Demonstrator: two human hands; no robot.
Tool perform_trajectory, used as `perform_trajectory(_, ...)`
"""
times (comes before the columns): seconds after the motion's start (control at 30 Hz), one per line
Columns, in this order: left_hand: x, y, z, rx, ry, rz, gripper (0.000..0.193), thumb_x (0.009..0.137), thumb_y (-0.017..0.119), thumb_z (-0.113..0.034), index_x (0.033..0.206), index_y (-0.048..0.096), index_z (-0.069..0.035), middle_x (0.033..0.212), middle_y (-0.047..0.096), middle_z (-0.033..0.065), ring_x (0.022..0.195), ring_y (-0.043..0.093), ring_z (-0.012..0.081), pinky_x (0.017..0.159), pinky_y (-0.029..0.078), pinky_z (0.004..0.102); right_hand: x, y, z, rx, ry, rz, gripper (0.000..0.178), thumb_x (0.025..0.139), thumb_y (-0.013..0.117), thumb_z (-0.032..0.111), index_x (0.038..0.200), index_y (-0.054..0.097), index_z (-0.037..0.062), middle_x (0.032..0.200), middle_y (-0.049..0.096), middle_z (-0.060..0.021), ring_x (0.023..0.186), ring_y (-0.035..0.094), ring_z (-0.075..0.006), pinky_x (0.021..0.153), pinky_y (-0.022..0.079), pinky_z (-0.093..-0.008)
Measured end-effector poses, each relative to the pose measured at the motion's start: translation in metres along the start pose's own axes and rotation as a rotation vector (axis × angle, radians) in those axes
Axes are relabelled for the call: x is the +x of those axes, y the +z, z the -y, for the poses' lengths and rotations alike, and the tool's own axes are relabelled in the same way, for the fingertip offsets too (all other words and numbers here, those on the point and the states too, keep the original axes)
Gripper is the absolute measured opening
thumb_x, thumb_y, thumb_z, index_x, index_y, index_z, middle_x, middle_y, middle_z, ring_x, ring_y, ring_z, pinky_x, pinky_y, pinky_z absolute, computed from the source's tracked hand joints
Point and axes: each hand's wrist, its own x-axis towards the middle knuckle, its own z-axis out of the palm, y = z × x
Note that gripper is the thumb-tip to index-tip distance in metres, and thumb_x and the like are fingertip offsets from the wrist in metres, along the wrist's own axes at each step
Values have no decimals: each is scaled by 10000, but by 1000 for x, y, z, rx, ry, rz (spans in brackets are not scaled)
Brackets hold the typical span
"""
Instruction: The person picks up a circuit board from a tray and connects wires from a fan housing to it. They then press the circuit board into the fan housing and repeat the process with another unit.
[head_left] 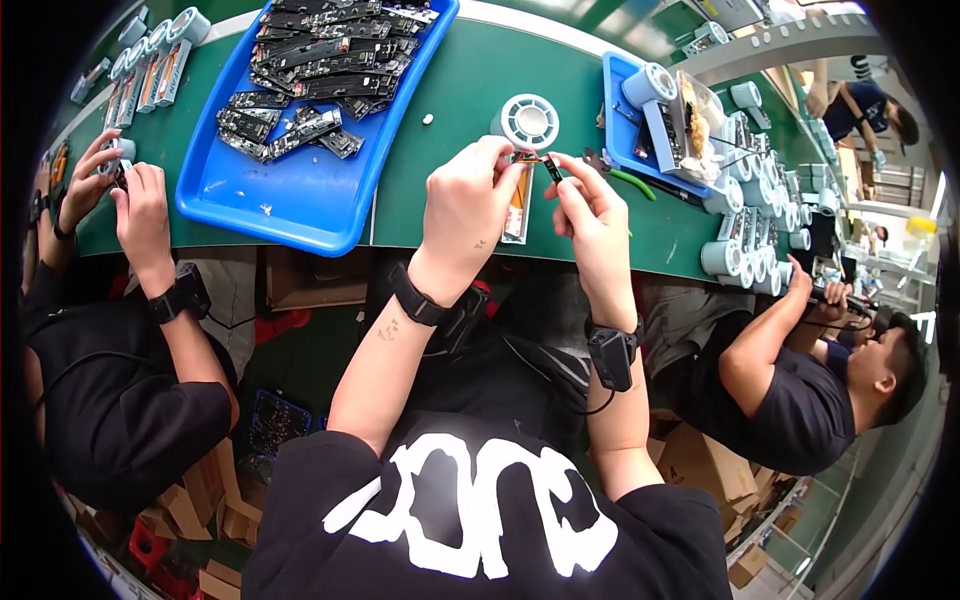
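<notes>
Small dark part (552,168) sits pinched between thumb and forefinger of the right hand (592,215), held up over the near edge of the green table (450,110), just right of the left hand (468,200). Left hand is closed in a loose fist, fingertips gripping a small brownish piece (527,157) that meets the dark part; a long orange-and-white strip (518,210) shows below it against the palm side, cannot tell if the hand grips it or it lies on the table. Both wrists wear black bands. White tape reel (529,120) lies on the table just beyond the hands. Far left, a big blue tray (300,200) holds a pile of dark circuit boards (320,70). To the right, green-handled cutters (620,175) lie beside a smaller blue tray (625,140) with pale blue spools (760,200) past it. Another person's hands (125,190) work at the left table edge; a second person (800,370) sits at the right.
</notes>
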Motion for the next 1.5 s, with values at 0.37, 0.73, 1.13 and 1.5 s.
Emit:
perform_trajectory(0.37,4,-3,9,3,88,-15,91,869,749,-2,955,737,25,847,718,124,713,718,236,654,565,313,-6,5,-1,-100,-10,-90,334,1016,590,69,1340,659,29,933,662,-14,633,488,-37,565,400,-202)
perform_trajectory(0.73,7,-6,-1,160,256,106,137,853,745,-38,986,726,-11,872,642,114,809,646,284,728,541,385,-12,-1,1,-292,-127,-111,345,991,620,35,1329,680,71,810,583,42,622,451,-15,556,372,-206)
perform_trajectory(1.13,32,-26,4,229,327,292,106,856,752,-74,960,744,-55,875,660,80,808,662,275,708,541,376,-12,-1,6,-147,-68,-40,350,993,620,33,1337,675,66,904,593,34,631,451,-5,546,362,-197)
perform_trajectory(1.5,23,-18,9,241,415,162,111,817,753,-41,923,746,-74,864,649,48,801,648,251,700,544,363,-5,-9,11,-328,-133,63,369,963,649,8,1323,692,80,924,603,19,635,443,-14,560,358,-198)
